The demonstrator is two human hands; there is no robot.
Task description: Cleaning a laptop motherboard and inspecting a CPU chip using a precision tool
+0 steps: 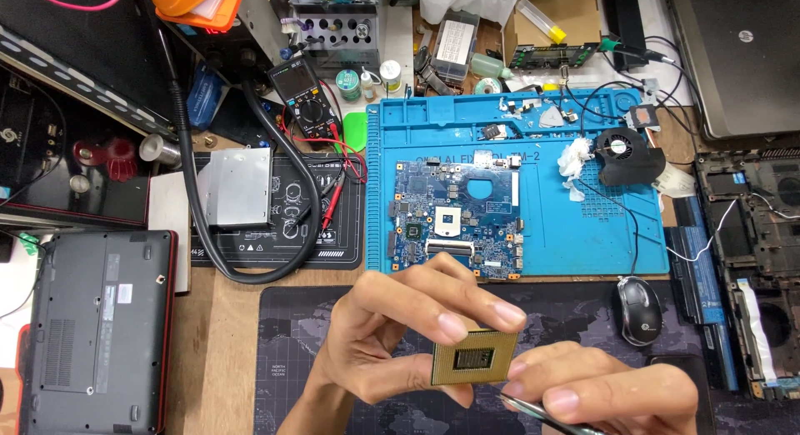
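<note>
Your left hand [379,339] holds a square processor chip [474,357] up before the camera, its gold pin side toward you; the grip of this hand is clamped on the chip, thumb under and fingers [454,325] on the top edge; your right hand [608,393] touches the chip's right edge with its fingertips and is closed also around thin metal tweezers [542,416]; the chip is in the air above the dark map-printed mat [283,335], just in front of the blue motherboard [457,218]; this board lies on the blue work mat [583,235] on the counter; a black mouse [639,310] rests to the right, a small black fan [627,154] farther back.
</note>
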